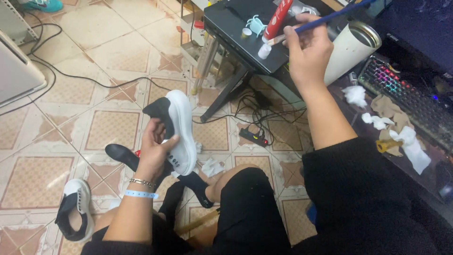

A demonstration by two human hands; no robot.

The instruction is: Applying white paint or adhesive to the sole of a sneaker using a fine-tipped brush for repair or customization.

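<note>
The person wears a black fleecy top with sleeves pushed up past the forearms, black shorts and black socks. On the left wrist sit 2 bands: a thin metal chain bracelet [142, 182] and a pale blue paper wristband [140, 194].

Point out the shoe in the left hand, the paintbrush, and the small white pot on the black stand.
Black-and-white shoe [181, 127], head view, on its white sole.
Blue paintbrush [325, 19], head view, mid-handle.
Small white pot [264, 51], head view, its side.

Red tube [278, 18] upright on black stand [226, 23].
</note>
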